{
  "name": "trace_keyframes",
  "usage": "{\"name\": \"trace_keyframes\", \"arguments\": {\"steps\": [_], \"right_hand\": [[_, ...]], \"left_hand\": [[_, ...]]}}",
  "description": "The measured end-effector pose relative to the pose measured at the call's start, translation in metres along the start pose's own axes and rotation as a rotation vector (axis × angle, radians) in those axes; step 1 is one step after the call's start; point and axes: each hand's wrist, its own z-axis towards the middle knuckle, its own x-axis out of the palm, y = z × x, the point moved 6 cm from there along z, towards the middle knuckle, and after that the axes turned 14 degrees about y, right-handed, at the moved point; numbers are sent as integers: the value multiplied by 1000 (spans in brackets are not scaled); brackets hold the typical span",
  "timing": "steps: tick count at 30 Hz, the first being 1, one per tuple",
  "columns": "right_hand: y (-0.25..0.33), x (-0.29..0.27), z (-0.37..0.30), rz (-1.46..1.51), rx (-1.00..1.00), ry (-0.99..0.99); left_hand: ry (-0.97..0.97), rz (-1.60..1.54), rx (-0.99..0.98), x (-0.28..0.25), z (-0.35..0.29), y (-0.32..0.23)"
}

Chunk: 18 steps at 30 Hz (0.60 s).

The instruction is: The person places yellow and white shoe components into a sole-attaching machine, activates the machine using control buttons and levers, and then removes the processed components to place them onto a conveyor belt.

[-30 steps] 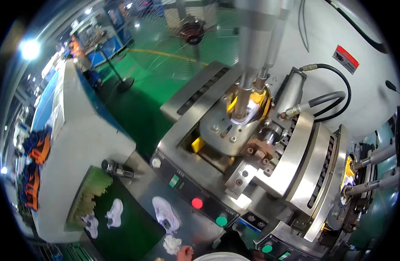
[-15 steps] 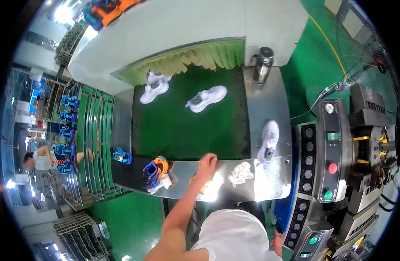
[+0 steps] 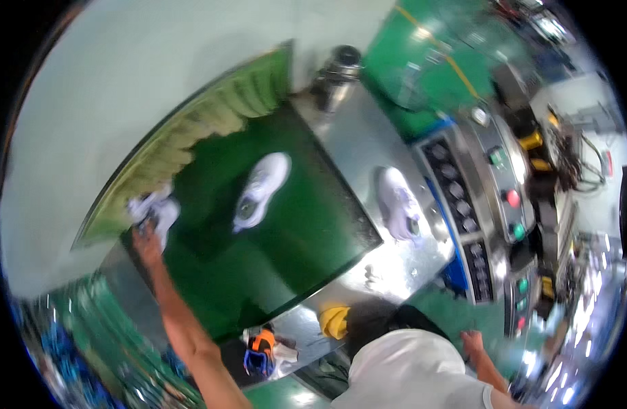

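My left hand (image 3: 147, 245) reaches far out to the left over the green conveyor belt (image 3: 218, 286) and meets the heel of a white sneaker (image 3: 166, 217). Motion smears its fingers, so its grip is unclear. Another white shoe (image 3: 148, 202) partly shows behind that one, by the green curtain (image 3: 184, 140). A separate white sneaker (image 3: 262, 187) lies in the middle of the belt. On the metal ledge to the right rests one more white sneaker (image 3: 400, 203). Low at my right side hangs my right hand (image 3: 472, 342), away from the shoes, its fingers blurred.
A steel flask (image 3: 340, 75) stands at the back corner. An orange-and-blue shoe (image 3: 260, 351) and a yellow cloth (image 3: 334, 322) are along the near ledge. Control panels with buttons (image 3: 500, 177) line the right. Racks (image 3: 88, 341) with blue items stand at the left.
My left hand has gone from the near ledge out to the white sneaker at the belt's left. The whole view has turned, and my right hand stays low at my side.
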Motion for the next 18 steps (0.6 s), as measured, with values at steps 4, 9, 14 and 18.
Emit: {"name": "trace_keyframes", "arguments": {"steps": [4,9,14,18], "right_hand": [[74,-20,-8,489,353,69],[149,-28,3,301,-20,-2],[270,-58,-10,378,-442,7],[351,-85,-56,454,-834,109]], "left_hand": [[-279,-369,27,14,11,1],[-117,-403,297,-15,-71,-13],[-39,-616,525,-121,-247,-133],[259,-510,946,-194,-372,-286]]}}
